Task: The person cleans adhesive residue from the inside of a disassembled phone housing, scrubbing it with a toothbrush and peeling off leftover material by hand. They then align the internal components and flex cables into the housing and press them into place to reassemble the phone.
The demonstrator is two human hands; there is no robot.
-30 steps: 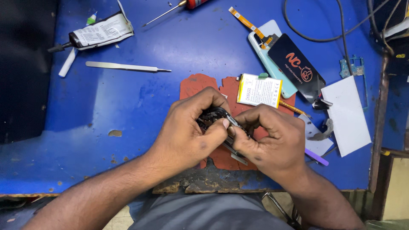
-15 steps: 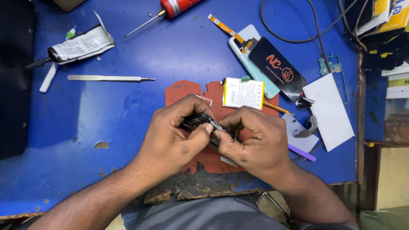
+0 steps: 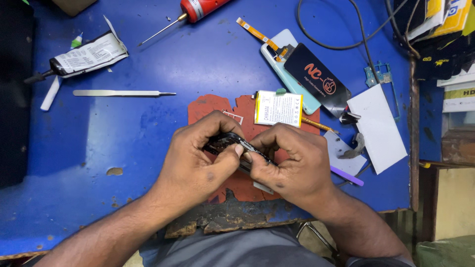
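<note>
My left hand (image 3: 198, 158) and my right hand (image 3: 292, 163) both grip a small dark phone part (image 3: 227, 142) over a worn red mat (image 3: 213, 106) on the blue table (image 3: 148, 128). Both thumbs press on the part's upper edge and my fingers hide most of it. A white flat battery (image 3: 278, 109) lies on the mat just beyond my right hand. Further back right lies a light blue phone body (image 3: 287, 74) with a black screen panel (image 3: 316, 79) across it and an orange flex cable (image 3: 255, 30).
Metal tweezers (image 3: 123, 93) and a squeezed glue tube (image 3: 84, 55) lie at the left. A red-handled screwdriver (image 3: 190, 10) is at the top. White sheets (image 3: 378, 126), a purple tool (image 3: 346, 175), black cables (image 3: 361, 29) and stacked boxes (image 3: 445, 34) are at the right.
The view has shifted, so the table's things sit lower and further left in the picture. Both hands stay closed on the dark part, with the thumbs pressing along its edge.
</note>
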